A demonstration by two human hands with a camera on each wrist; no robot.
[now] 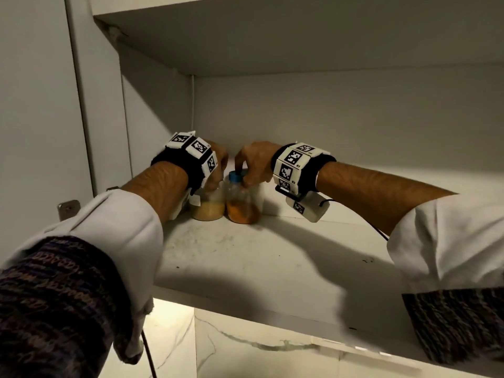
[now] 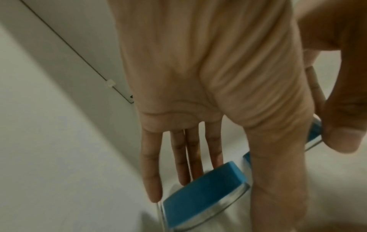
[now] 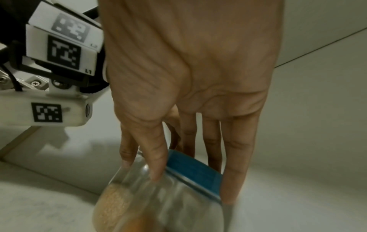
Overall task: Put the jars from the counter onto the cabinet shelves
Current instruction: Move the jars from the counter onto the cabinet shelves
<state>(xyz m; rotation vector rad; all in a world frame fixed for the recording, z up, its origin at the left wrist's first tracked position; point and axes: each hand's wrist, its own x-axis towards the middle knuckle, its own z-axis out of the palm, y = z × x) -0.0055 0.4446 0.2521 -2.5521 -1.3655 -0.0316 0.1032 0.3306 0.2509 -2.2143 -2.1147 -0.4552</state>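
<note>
Two blue-lidded glass jars stand side by side at the back left of the white cabinet shelf (image 1: 259,263). My left hand (image 1: 215,181) comes down over the pale-yellow jar (image 1: 208,205). In the left wrist view the left hand (image 2: 218,188) has its fingers and thumb on either side of that jar's blue lid (image 2: 204,196). My right hand (image 1: 245,175) grips the orange-filled jar (image 1: 242,205) by its blue lid (image 1: 236,177). In the right wrist view the right hand (image 3: 194,177) pinches that lid (image 3: 196,171) from both sides above the jar (image 3: 158,204).
The cabinet's side wall (image 1: 152,118) stands close to the left of the jars and the upper shelf (image 1: 300,36) hangs above. A metal hinge (image 1: 68,208) sits on the left frame. The shelf stretches bare to the right. A marbled surface (image 1: 259,345) shows below the shelf.
</note>
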